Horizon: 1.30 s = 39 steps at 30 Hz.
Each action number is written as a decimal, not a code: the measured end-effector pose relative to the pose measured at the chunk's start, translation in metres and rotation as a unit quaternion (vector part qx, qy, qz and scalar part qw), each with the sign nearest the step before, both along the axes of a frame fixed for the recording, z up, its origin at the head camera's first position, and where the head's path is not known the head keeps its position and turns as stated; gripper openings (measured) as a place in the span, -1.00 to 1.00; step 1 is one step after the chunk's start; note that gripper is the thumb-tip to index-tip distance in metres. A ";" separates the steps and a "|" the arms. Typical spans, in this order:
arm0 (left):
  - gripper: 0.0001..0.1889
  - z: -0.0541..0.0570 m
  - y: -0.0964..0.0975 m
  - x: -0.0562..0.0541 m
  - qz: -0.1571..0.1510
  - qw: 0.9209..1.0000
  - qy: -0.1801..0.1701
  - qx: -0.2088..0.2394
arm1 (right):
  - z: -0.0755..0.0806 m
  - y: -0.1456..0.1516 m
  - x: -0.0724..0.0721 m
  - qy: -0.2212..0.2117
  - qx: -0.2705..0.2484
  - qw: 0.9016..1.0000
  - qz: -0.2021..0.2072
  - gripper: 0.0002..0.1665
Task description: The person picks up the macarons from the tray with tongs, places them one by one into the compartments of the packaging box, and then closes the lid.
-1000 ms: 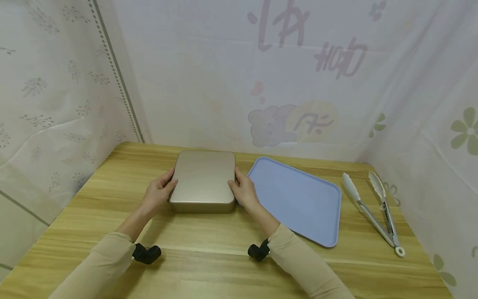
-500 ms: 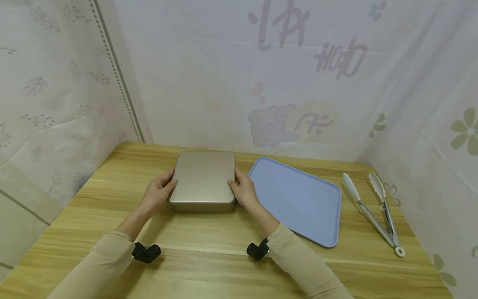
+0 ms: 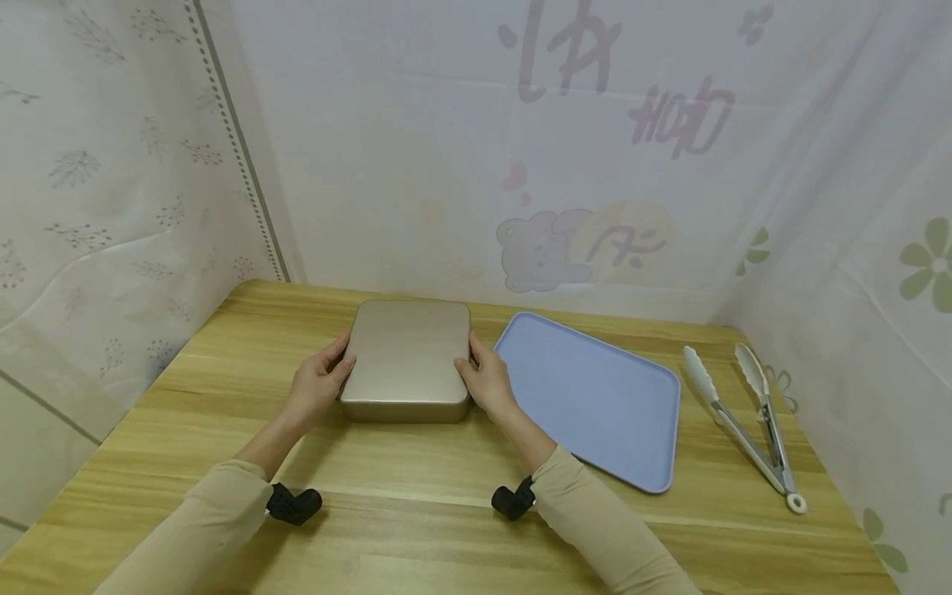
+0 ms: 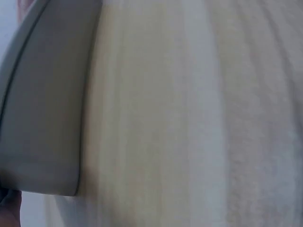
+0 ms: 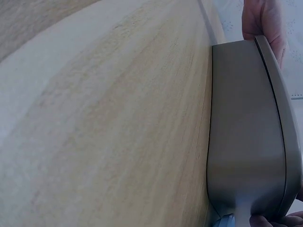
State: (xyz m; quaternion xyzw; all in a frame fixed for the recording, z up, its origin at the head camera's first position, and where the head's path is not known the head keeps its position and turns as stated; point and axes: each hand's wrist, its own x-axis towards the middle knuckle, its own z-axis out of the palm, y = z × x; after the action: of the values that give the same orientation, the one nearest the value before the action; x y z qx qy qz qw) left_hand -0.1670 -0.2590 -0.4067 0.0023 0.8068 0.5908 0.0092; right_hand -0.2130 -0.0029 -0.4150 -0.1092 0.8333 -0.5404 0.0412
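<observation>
A square champagne-gold metal tin (image 3: 409,351) with a lid sits on the wooden table, its long seam showing in the right wrist view along the front wall (image 5: 246,123). My left hand (image 3: 316,380) grips its left side, thumb against the lid's edge and fingers down the side wall. On the opposite side my right hand (image 3: 487,378) holds it the same way, the thumb at the lid's rim. The fingers behind the side walls are partly hidden. In the left wrist view the tin's wall (image 4: 45,104) fills the left edge, close to the tabletop.
A blue rectangular tray (image 3: 595,405) lies at an angle just right of the tin, partly beneath my right forearm. Further right, metal tongs with pale tips (image 3: 751,450) lie spread near the table's right edge. Printed curtains (image 3: 416,149) hang behind and on both sides.
</observation>
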 end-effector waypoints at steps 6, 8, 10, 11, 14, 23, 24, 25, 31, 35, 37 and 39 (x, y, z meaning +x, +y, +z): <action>-0.41 -0.003 0.000 0.000 0.008 1.000 0.008 -0.023 | -0.001 0.001 -0.001 0.002 -0.001 1.000 -0.006 -0.30; -0.41 -0.003 0.001 0.000 0.012 0.999 0.009 -0.034 | -0.002 0.001 -0.001 0.001 -0.003 1.000 -0.008 -0.30; -0.41 -0.003 0.002 0.000 0.022 0.999 0.009 -0.046 | -0.002 0.001 -0.001 -0.001 -0.005 1.000 -0.009 -0.30; -0.42 -0.003 0.002 0.000 0.029 0.998 0.009 -0.052 | -0.002 0.001 -0.001 -0.002 -0.008 1.000 -0.009 -0.30; -0.44 -0.002 0.004 0.000 0.050 0.997 0.007 -0.064 | -0.002 0.001 -0.001 -0.005 -0.013 1.000 -0.009 -0.30; -0.45 -0.004 0.006 -0.003 0.068 0.996 0.001 -0.051 | -0.002 0.001 -0.003 -0.013 -0.036 0.999 -0.010 -0.30; -0.45 -0.004 0.005 -0.004 0.069 0.997 -0.003 -0.045 | -0.002 0.001 -0.003 -0.014 -0.043 0.999 -0.006 -0.30; -0.44 -0.004 0.005 -0.005 0.070 0.997 -0.006 -0.041 | -0.001 0.001 -0.004 -0.017 -0.050 0.999 -0.004 -0.30; -0.40 -0.002 0.005 -0.020 0.065 0.997 -0.036 -0.018 | -0.002 -0.003 -0.013 -0.023 -0.086 0.996 -0.003 -0.35; -0.40 0.000 0.006 -0.032 0.066 0.997 -0.044 -0.023 | -0.005 -0.007 -0.024 -0.032 -0.102 0.994 -0.012 -0.39; -0.40 0.000 0.007 -0.037 0.064 0.996 -0.045 -0.032 | -0.007 -0.009 -0.029 -0.034 -0.103 0.994 -0.021 -0.40; -0.40 0.000 0.007 -0.043 0.058 0.997 -0.050 -0.031 | -0.009 -0.010 -0.034 -0.036 -0.098 0.994 -0.029 -0.41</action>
State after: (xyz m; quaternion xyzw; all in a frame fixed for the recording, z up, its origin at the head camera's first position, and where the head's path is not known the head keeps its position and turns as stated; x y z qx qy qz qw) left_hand -0.2102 -0.2522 -0.4063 -0.0746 0.8222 0.5641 0.0153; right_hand -0.2472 -0.0129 -0.4237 -0.0686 0.7769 -0.6243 0.0448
